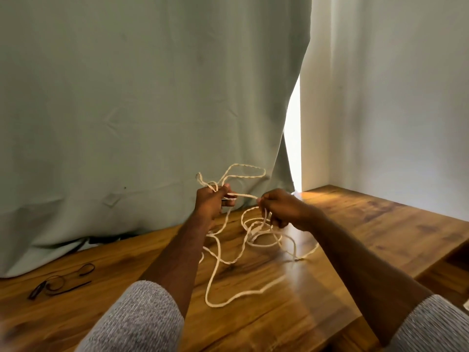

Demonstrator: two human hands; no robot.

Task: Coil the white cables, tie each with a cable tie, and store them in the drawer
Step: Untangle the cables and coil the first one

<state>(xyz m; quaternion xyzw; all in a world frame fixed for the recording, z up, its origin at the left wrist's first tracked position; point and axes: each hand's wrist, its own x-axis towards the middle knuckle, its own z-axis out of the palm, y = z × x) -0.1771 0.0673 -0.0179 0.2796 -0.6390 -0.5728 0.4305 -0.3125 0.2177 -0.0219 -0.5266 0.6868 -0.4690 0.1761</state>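
A long white twisted cable lies in loose loops on the wooden table. My left hand is raised above the table's back edge and grips a couple of loops that stick up above its fingers. My right hand pinches the same cable a short way to the right, so a short stretch runs taut between the two hands. More of the cable hangs from my right hand into the tangle below. Black cable ties lie on the table at the left, away from both hands.
A pale green curtain hangs right behind the table and brushes its back edge. A white wall stands at the right. The table's right edge drops off to a lower wooden surface.
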